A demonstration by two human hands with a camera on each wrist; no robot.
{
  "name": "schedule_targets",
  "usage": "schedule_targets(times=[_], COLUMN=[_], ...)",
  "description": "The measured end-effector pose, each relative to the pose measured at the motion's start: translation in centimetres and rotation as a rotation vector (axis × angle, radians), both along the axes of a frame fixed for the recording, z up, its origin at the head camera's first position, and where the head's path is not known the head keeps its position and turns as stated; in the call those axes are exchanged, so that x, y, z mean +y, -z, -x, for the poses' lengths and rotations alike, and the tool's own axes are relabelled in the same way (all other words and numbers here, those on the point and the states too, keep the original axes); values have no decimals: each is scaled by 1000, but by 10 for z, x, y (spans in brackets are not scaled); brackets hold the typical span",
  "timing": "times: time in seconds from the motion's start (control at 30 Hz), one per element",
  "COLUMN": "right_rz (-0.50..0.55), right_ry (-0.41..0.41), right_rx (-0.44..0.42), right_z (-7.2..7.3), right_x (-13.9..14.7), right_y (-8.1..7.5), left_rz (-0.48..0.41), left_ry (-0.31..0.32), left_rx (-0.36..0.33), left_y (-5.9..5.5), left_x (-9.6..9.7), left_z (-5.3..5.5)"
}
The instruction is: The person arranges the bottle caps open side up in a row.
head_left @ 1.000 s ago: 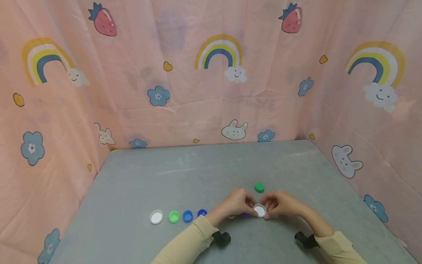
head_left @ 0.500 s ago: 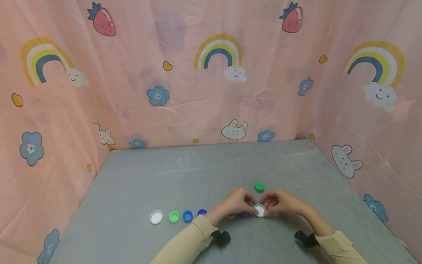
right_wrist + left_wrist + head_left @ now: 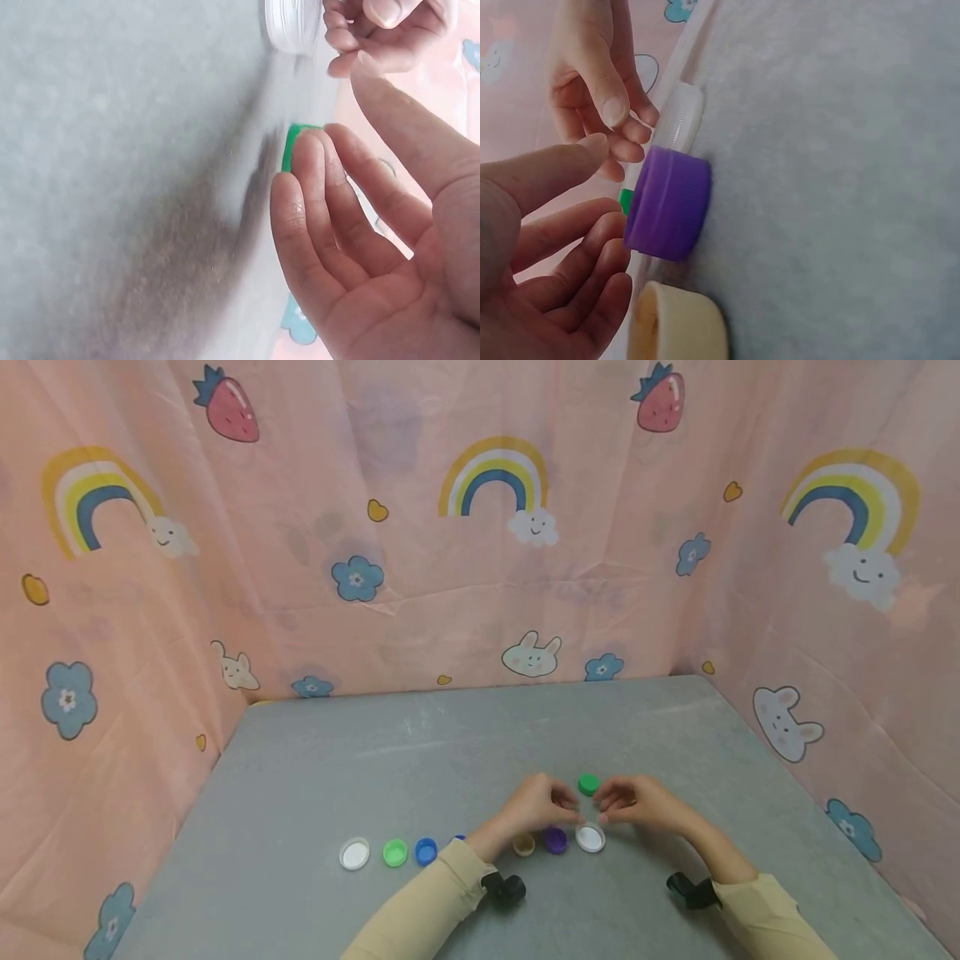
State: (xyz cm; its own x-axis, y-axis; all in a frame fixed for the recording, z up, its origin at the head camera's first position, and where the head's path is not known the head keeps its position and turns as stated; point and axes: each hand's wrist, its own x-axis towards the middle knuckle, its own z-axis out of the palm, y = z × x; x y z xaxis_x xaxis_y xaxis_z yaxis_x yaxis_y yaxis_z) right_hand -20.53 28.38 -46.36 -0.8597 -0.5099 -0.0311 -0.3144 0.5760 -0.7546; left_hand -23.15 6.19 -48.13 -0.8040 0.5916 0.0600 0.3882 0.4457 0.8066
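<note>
A white bottle cap (image 3: 590, 838) with a clear rim lies on the grey table at the right end of a row of caps. Just beyond it my left hand (image 3: 542, 803) hovers with loosely bent fingers and nothing in them. Opposite, my right hand (image 3: 647, 803) is likewise relaxed and holds nothing, its fingertips near the green cap (image 3: 588, 784) at the back. Beside the white cap sits a purple cap (image 3: 669, 202), then a cream cap (image 3: 686, 324), both below my left hand in the left wrist view.
Farther left in the row are a blue cap (image 3: 426, 852), a light green cap (image 3: 395, 852) and another white cap (image 3: 354, 853). My left forearm mostly hides a dark blue cap (image 3: 458, 839). A pink patterned curtain (image 3: 420, 635) encloses the table's back and sides.
Both hands have let go of the white cap and moved slightly away from the body, toward the green cap. The white cap stays on the table, and the purple and cream caps show more fully.
</note>
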Motion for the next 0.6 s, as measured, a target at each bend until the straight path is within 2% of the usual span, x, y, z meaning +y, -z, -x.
schedule_targets(times=[0.17, 0.37, 0.6], right_rz=[-6, -31, -21], right_ry=[74, 148, 196], right_rx=[32, 72, 82], right_z=[7, 14, 20], right_x=[3, 5, 3], right_y=[-2, -3, -1], left_rz=[-22, -31, -25], left_ry=[-34, -71, -133], left_rx=[-16, 20, -27], left_y=[-2, -2, 0], left_x=[1, 5, 10], left_z=[7, 16, 26])
